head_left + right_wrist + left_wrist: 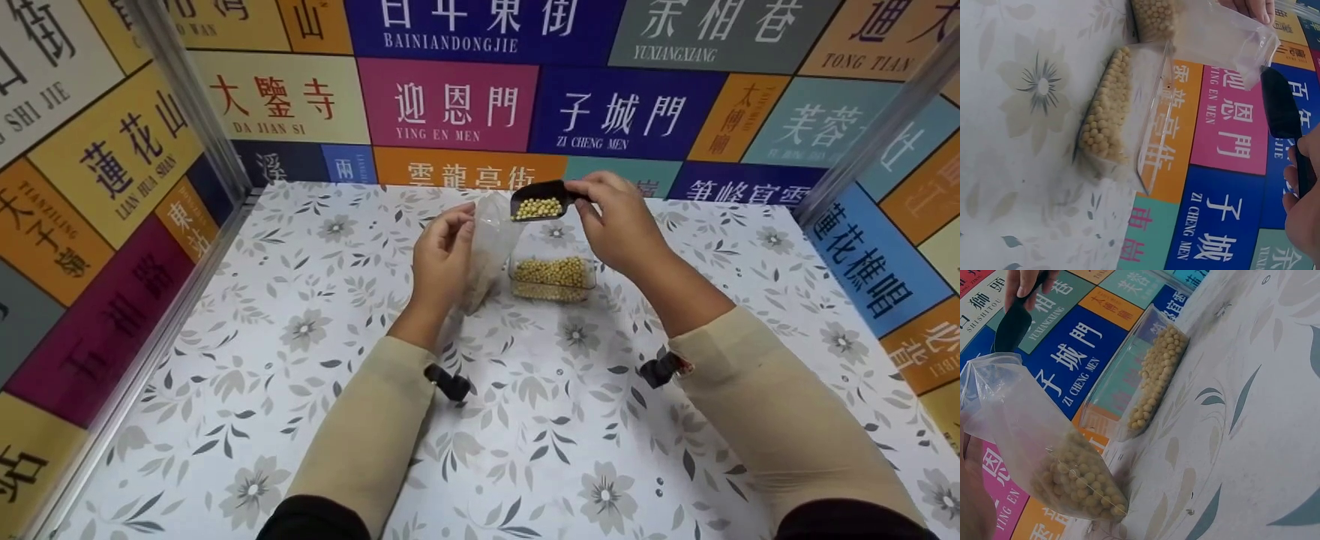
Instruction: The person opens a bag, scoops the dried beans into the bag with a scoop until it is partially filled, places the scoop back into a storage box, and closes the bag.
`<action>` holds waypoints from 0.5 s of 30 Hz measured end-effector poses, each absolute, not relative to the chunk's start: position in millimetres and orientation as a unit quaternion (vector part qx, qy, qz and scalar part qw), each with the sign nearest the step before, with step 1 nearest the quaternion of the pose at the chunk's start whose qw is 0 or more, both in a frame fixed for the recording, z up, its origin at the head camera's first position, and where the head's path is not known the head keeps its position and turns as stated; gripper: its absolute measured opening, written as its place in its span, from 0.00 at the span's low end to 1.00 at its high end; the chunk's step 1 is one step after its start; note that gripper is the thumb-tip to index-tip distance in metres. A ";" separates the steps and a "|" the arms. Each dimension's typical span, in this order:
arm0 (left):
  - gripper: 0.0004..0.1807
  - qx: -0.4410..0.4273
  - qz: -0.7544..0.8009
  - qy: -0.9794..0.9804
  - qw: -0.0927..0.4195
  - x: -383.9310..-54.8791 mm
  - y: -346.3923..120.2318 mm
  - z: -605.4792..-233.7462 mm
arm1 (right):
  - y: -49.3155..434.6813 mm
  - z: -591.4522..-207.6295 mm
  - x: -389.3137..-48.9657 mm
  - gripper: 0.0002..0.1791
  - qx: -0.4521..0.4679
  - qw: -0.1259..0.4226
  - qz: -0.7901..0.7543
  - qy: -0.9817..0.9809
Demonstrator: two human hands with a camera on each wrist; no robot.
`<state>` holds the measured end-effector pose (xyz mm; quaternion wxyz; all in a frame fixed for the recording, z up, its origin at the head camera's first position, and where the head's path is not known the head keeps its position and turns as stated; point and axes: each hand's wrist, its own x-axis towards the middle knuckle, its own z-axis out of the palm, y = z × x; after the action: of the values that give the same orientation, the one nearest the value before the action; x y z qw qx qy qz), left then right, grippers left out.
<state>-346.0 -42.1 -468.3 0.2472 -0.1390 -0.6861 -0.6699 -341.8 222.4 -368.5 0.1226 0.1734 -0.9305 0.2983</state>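
My right hand [616, 221] grips the handle of a small black scoop [1282, 104], which carries a heap of yellow soybeans [538, 208]. The scoop's tip is at the mouth of a clear plastic bag [1013, 399]. My left hand [441, 255] holds that bag upright near its top, and soybeans [1081, 486] fill its lower part. Beside the bag, below the scoop, a clear rectangular container [553, 291] stands on the table with more soybeans [1107, 109] in it. In the left wrist view only part of the left hand shows at the edge.
A white cloth with grey flowers and leaves covers the table [525, 435]. Panels of coloured signs [450, 105] stand behind and at both sides, with metal posts [202, 112] at the corners. Small black cameras [448, 382] sit at both wrists.
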 end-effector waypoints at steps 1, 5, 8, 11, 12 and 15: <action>0.08 -0.138 -0.670 -0.686 0.246 -346.3 -42.4 -468.4 | 219.9 -366.9 -341.6 0.21 0.178 0.123 0.288 -0.933; 0.08 -0.135 -0.668 -0.691 0.242 -346.1 -43.3 -468.2 | 212.5 -364.1 -343.7 0.21 0.190 0.123 0.266 -0.937; 0.09 -0.135 -0.666 -0.693 0.241 -346.2 -43.4 -467.9 | 209.6 -364.7 -346.5 0.21 0.198 0.131 0.255 -0.937; 0.09 -0.136 -0.663 -0.696 0.242 -346.4 -43.4 -468.2 | 208.8 -366.2 -347.3 0.20 0.209 0.149 0.240 -0.936; 0.09 -0.136 -0.661 -0.697 0.242 -346.2 -43.4 -468.4 | 208.5 -366.7 -347.1 0.20 0.216 0.160 0.235 -0.934; 0.10 -0.135 -0.656 -0.702 0.243 -345.6 -43.5 -468.8 | 208.2 -368.4 -346.3 0.19 0.237 0.194 0.220 -0.926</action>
<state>-345.6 -43.5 -468.8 0.2432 -0.1347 -0.7019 -0.6558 -346.3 208.2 -368.4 0.1944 0.2373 -0.9261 0.2196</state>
